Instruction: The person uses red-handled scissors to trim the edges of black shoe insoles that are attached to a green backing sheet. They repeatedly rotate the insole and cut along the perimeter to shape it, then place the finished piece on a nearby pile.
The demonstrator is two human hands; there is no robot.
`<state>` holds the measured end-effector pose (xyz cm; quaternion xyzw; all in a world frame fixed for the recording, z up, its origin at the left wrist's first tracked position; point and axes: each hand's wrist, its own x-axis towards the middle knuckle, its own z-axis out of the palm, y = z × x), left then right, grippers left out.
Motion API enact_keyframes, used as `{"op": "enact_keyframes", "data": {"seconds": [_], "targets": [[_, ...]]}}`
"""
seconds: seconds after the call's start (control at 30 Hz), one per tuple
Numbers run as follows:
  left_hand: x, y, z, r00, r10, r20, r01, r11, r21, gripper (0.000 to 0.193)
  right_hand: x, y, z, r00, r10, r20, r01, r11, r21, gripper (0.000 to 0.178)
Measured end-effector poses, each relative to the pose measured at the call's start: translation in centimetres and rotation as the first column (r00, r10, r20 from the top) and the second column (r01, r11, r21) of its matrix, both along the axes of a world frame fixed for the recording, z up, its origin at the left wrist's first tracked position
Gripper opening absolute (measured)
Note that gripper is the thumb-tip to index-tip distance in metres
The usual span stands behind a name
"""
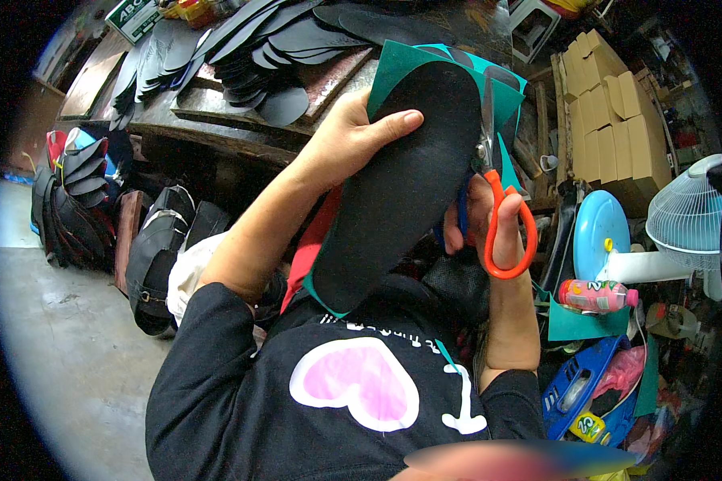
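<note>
My left hand [357, 132] grips a black shoe sole piece [413, 176], its thumb lying flat across the upper face. Green sheet material [389, 68] lies behind the sole and sticks out past its top and right edges; a thin green rim also shows along the lower left edge. In my right hand [501, 220] is a pair of scissors [527, 232] with orange handles. The blades point upward along the sole's right edge, against the green sheet. How far the blades are parted cannot be made out.
Stacks of black sole pieces [281, 48] cover the workbench [208, 120] ahead. Cardboard boxes [618, 128] stand at the right, above a fan [686, 208] and a pink bottle [598, 297]. A blue basket [578, 385] sits lower right. Black soles [80, 200] and a bag [160, 264] are at the left.
</note>
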<state>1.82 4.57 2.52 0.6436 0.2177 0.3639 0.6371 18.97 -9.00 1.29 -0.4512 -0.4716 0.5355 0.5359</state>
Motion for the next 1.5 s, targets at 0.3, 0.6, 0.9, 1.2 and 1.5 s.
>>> {"op": "enact_keyframes", "data": {"seconds": [0.3, 0.6, 0.9, 1.2, 1.5], "targets": [[-1.1, 0.3, 0.0, 0.99, -0.109, -0.094, 0.113, 0.993, 0.041, 0.034, 0.5, -0.8, 0.3, 0.993, 0.082, 0.084, -0.072, 0.991, -0.117, 0.103], [-2.6, 1.3, 0.4, 0.952, -0.257, -0.168, 0.251, 0.966, -0.059, 0.035, 3.3, -2.2, 1.2, 0.969, 0.245, 0.045, -0.23, 0.949, -0.214, 0.097], [-4.0, 3.3, 0.3, 0.866, -0.366, -0.341, 0.382, 0.924, -0.021, 0.045, 5.2, -3.1, 2.4, 0.951, 0.277, 0.139, -0.229, 0.93, -0.288, 0.086], [-6.9, 4.1, -1.5, 0.857, -0.503, 0.11, 0.51, 0.796, -0.326, 0.099, 6.0, -4.1, 0.7, 0.97, 0.201, 0.134, -0.163, 0.955, -0.248, 0.082], [-6.6, -0.1, -3.2, 0.686, -0.013, 0.727, 0.343, 0.888, -0.307, 0.054, 2.8, -3.5, -0.9, 0.977, -0.015, 0.213, 0.047, 0.989, -0.142, 0.083]]}}
